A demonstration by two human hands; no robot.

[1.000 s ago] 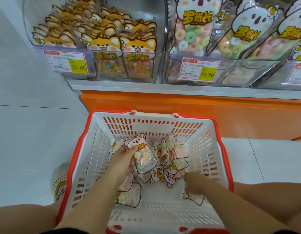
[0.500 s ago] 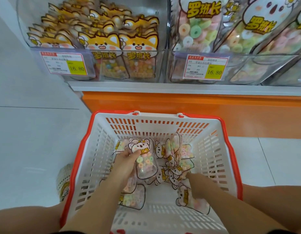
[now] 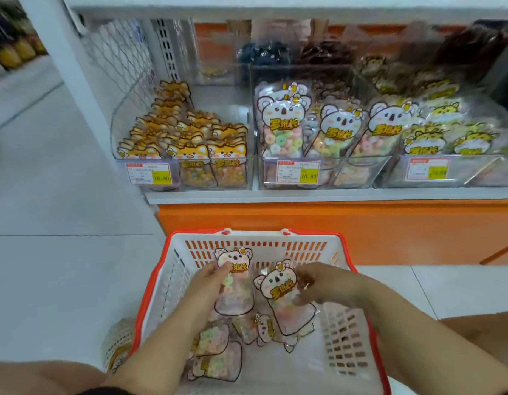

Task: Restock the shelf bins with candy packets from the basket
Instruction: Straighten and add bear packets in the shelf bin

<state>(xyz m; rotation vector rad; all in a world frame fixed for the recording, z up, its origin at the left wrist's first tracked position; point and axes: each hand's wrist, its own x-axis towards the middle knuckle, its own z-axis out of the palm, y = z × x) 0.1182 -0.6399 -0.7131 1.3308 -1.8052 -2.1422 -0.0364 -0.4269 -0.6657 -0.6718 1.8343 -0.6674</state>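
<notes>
1. Two packets are over the basket [image 3: 312, 232]: fingers of the left hand [image 3: 214, 277] pinch the left koala packet [image 3: 236, 292] by its head; fingers of the right hand [image 3: 322, 283] grasp the right koala packet [image 3: 284, 306].
2. Both heads point toward the koala bin [image 3: 332, 178] beyond the fingers, probably to stand like its rows.

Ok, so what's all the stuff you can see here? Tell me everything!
Basket: one, white with red rim, on the floor.
Left koala packet: one, pastel, over basket.
Right koala packet: one, pastel, over basket.
Loose koala packets: several, pastel, basket bottom.
Fox packets: many, orange, left bin.
Shelf koala packets: several, white-pink, middle bin.
Yellow animal packets: several, right bin.
Price tags: three, white-yellow, bin fronts.
Left hand: one, holds left koala packet.
Right hand: one, holds right koala packet.
</notes>
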